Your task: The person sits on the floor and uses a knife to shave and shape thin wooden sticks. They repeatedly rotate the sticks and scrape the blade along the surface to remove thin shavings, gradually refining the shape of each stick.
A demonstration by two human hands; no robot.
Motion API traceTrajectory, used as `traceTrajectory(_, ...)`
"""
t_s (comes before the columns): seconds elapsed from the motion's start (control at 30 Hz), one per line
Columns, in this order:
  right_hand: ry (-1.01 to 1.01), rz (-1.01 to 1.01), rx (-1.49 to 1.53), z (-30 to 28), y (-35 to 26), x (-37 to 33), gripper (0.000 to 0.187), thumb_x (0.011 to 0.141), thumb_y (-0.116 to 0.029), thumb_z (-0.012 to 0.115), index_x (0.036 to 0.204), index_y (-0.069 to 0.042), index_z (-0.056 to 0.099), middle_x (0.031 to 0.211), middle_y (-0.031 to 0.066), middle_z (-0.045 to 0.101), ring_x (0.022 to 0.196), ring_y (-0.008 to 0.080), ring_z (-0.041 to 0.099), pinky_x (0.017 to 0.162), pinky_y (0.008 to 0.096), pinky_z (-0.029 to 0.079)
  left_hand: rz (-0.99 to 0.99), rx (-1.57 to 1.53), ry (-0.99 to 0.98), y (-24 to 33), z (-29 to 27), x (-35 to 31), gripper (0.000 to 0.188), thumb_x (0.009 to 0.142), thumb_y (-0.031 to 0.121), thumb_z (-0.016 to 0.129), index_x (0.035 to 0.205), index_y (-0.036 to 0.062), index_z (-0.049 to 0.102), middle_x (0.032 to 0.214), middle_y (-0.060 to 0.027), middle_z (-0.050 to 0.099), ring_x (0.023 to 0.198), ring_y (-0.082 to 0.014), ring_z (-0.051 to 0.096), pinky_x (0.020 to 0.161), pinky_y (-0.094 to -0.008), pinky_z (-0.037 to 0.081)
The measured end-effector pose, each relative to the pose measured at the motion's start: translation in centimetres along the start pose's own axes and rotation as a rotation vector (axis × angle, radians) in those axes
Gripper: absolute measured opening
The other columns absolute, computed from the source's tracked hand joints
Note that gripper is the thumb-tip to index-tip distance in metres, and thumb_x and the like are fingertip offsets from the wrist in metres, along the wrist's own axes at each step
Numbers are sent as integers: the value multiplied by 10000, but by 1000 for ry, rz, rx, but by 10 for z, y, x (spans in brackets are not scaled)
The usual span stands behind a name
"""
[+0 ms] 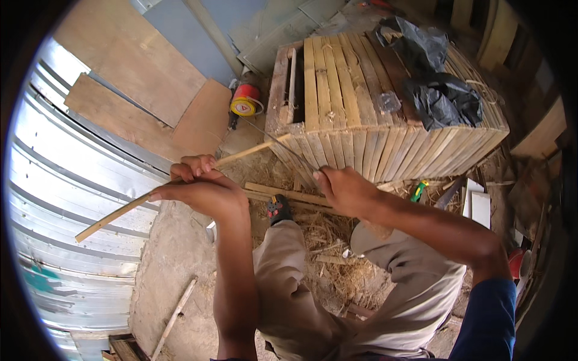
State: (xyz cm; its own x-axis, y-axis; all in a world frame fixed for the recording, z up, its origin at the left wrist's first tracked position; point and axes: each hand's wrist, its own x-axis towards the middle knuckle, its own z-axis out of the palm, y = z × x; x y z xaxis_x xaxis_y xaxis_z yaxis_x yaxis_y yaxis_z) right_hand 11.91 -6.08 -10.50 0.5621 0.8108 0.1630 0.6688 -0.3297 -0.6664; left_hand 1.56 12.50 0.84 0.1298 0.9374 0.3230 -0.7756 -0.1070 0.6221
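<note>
A long, narrow wooden strip (114, 219), bamboo-like and pale, slants across the left side of the head view. My left hand (205, 185) is closed around its middle, with the wrist bent. The strip's far end reaches the near left corner of a slatted wooden bench or crate (343, 78). In my right hand (346, 188) is a thin, dark, blade-like tool (280, 141), gripped at its near end. It points away to the far left and passes near the strip's far end; whether the two touch I cannot tell.
Black plastic bags (445, 99) lie on the slatted top. A red and yellow container (245, 101) stands beyond the strip. Shavings (355, 274) litter the floor between my legs, and a green-handled tool (419, 190) lies right. Corrugated metal (78, 180) walls the left.
</note>
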Motion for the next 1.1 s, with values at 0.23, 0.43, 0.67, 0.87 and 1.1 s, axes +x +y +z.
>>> traceTrajectory(0.23,-15,56,85,-8,-36,-16,356,1042,-249,408,942,53,568,674,283,616,656,482,633,646,544,519,14,-39,-47,-4,1,-1,707,870,833,321,667,159,265,607,17,268,576,-128,303,599,-257,320)
traceTrajectory(0.43,-1,61,191,-11,-41,-3,367,1030,-231,427,877,73,565,604,292,591,641,498,631,629,553,521,34,6,-33,-3,-7,2,711,866,835,331,661,158,263,604,17,270,575,-135,310,603,-265,323)
traceTrajectory(0.67,-55,-107,175,-7,-26,0,371,1021,-216,418,868,80,580,633,283,609,611,479,629,609,535,533,76,10,-94,-5,-7,0,714,875,832,311,637,160,262,583,16,283,570,-141,316,600,-268,332)
traceTrajectory(0.87,33,-22,89,-9,-33,-5,355,1028,-232,421,915,58,591,713,311,615,642,503,611,619,550,502,27,-46,-79,-5,-7,0,735,855,848,324,639,148,269,582,1,295,565,-146,330,605,-268,352)
traceTrajectory(1.1,25,17,161,-11,-29,-1,337,1044,-249,432,965,41,585,627,259,590,602,473,615,573,517,486,54,-31,-81,-4,-6,-1,720,889,824,286,645,147,255,586,-2,282,571,-149,303,602,-263,325)
